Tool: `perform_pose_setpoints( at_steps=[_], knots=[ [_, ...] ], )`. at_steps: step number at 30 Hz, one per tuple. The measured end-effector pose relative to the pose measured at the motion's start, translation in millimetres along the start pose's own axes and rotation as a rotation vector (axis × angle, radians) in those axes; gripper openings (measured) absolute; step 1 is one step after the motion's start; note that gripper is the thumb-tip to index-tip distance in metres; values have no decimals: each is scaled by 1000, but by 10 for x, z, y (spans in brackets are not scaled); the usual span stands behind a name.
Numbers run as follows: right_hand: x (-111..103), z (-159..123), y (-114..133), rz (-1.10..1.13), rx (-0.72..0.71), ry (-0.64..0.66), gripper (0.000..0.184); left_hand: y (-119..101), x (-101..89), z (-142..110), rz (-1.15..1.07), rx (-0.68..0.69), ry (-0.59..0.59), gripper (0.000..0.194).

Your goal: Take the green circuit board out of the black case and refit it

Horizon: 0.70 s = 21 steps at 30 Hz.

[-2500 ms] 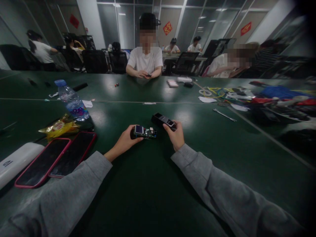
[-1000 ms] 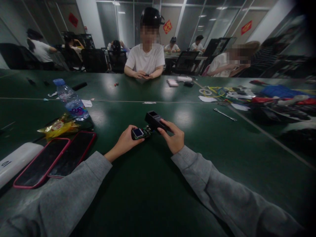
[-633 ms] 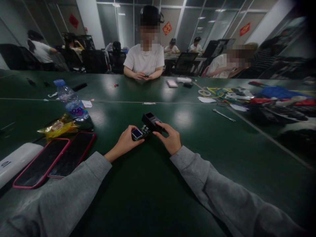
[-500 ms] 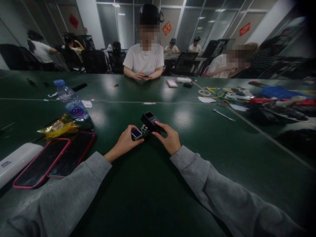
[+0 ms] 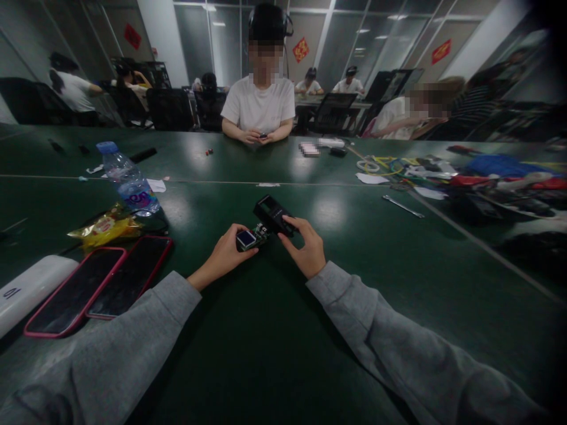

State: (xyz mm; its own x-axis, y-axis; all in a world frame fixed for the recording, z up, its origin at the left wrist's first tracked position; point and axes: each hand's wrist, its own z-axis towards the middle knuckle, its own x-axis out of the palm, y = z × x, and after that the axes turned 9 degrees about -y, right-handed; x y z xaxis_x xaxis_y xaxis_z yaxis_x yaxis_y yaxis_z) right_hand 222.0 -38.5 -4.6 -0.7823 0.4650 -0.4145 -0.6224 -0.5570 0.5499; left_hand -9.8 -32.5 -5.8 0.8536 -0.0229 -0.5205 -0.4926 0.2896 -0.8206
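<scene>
My left hand (image 5: 228,251) pinches a small green circuit board (image 5: 260,234) that carries a little screen (image 5: 246,238). In my right hand (image 5: 308,245) is a black plastic case (image 5: 272,213) with a rectangular window in its upper end. Thumb and fingers grip the case by its near right end. It is tilted, with its far end pointing up and left. The board lies just left of the case and partly below it; whether the two touch, I cannot tell. Both are in front of me over the green table (image 5: 266,354).
Two red-edged phones (image 5: 75,295), a white power bank (image 5: 33,292), a yellow snack packet (image 5: 104,229) and a water bottle (image 5: 128,180) lie or stand at left. A wrench (image 5: 403,206) and a cable pile (image 5: 500,174) are at right. A person (image 5: 258,106) sits opposite.
The case in my right hand has turned slightly, and that hand has shifted a little to the right. My left hand with the circuit board has hardly moved.
</scene>
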Motion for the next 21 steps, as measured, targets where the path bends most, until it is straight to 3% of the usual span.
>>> perform_pose_setpoints(
  at_steps=[9, 16, 21],
  knots=[
    [22, -3, -6, 175, -3, 37, 39, 171, -74, 115, -170, 16, 55, 50],
    [22, -24, 14, 172, -149, 243, 44, 276, -48, 148, -286, 51, 62, 74],
    [31, -26, 12, 176, -148, 305, 46, 297, -35, 148, -331, 82, 69, 80]
  ],
)
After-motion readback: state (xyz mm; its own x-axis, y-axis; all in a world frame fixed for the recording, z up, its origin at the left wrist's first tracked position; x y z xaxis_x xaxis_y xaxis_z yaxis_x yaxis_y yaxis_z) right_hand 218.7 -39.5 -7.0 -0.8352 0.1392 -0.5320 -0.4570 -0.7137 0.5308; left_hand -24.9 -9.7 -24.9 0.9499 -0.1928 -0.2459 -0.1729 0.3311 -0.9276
